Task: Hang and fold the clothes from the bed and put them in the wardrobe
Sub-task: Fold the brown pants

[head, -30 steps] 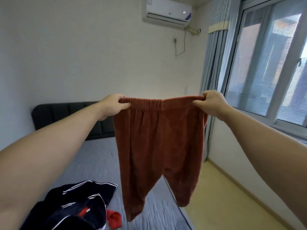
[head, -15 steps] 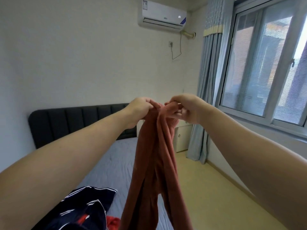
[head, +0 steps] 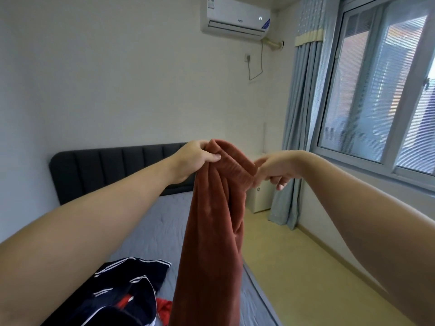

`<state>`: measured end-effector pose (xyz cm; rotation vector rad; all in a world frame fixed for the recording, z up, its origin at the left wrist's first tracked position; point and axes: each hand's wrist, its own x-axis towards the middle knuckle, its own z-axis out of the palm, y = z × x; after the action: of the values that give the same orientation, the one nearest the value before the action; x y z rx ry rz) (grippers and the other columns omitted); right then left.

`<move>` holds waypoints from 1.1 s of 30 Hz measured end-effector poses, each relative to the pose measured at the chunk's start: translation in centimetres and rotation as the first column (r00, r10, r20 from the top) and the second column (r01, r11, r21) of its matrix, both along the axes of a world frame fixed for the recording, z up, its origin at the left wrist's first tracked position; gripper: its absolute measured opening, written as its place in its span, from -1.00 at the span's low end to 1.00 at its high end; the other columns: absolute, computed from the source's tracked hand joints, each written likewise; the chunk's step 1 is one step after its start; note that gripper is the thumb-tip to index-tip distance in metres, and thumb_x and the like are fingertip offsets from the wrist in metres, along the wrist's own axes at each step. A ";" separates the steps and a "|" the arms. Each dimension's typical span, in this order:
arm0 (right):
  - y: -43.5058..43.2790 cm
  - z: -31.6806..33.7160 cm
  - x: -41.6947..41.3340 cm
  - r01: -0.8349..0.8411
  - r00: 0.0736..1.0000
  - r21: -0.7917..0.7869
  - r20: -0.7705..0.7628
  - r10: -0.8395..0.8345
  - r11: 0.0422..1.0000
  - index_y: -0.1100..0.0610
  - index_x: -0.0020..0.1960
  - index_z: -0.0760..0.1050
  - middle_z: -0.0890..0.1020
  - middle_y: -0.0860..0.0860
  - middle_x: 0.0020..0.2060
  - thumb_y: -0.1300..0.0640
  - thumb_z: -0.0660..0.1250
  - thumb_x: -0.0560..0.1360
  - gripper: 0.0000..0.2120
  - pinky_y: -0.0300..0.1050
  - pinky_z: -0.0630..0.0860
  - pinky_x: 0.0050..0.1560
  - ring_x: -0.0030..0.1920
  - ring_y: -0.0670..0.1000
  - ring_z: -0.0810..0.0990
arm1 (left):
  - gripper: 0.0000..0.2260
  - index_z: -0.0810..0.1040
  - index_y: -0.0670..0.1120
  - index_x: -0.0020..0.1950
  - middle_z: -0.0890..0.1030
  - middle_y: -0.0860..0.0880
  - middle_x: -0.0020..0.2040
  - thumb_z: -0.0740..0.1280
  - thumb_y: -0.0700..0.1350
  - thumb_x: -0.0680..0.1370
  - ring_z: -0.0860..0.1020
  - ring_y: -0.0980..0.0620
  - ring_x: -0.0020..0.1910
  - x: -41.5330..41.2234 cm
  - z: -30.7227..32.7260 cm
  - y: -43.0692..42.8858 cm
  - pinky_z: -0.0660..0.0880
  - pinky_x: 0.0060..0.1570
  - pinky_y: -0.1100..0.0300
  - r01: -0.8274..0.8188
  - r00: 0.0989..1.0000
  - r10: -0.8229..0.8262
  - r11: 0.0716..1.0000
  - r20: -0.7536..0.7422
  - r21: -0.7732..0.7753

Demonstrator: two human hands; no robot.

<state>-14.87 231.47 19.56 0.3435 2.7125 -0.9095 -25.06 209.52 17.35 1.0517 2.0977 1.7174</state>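
Soft, light-looking trousers (head: pixel 211 231) droop below the fingers; left hand (head: pixel 196 160) and right hand (head: pixel 275 169) both pinch the waistband, likely the firmest hold.

1 wide head-worn view, forward and slightly down, toward bed (head: pixel 164 238), headboard (head: pixel 113 170) and window (head: pixel 367 102)

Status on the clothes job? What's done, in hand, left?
Done: nothing visibly put away; wardrobe out of view. In hand: left hand and right hand hold the rust trousers by the waistband, legs hanging together. Left: navy striped garment and red item lie on the bed.
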 end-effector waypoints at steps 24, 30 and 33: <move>-5.4 0.9 -0.9 -0.086 0.954 -0.023 -0.289 0.076 0.996 0.13 0.06 0.65 0.74 0.00 -0.10 0.34 0.59 0.32 -0.65 -0.25 0.62 -0.10 -0.07 -0.03 0.72 | -0.83 0.55 -0.13 -0.12 0.58 -0.07 -0.21 0.32 -0.28 0.31 0.56 -0.04 -0.18 -2.8 0.3 -3.7 0.49 -0.21 0.14 -0.160 0.980 0.128 0.961 -0.151 -0.224; -4.5 0.9 -0.3 -0.118 0.989 -0.025 -0.089 0.115 0.993 0.24 -0.03 0.63 0.74 0.09 -0.18 0.47 0.52 0.34 -0.73 -0.14 0.63 -0.05 -0.11 0.06 0.71 | -0.72 0.55 -0.19 -0.09 0.57 -0.12 -0.23 0.34 -0.33 0.21 0.57 -0.09 -0.15 -3.9 -0.6 -3.7 0.52 -0.17 0.12 0.092 0.996 -0.091 0.964 0.015 -0.248; -3.5 0.4 0.1 -0.120 0.991 -0.066 0.048 0.123 0.991 0.20 -0.11 0.67 0.74 0.14 -0.15 0.51 0.48 0.35 -0.75 -0.06 0.63 -0.05 -0.09 0.11 0.71 | -0.73 0.54 -0.18 0.01 0.61 -0.11 -0.14 0.32 -0.45 0.40 0.62 -0.06 -0.09 -3.8 -0.7 -3.2 0.57 -0.13 0.12 0.288 0.957 -0.260 0.900 0.127 -0.327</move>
<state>-14.79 228.02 19.96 0.1844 2.6183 -0.9357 -28.89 206.28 16.66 1.0870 1.9885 1.1889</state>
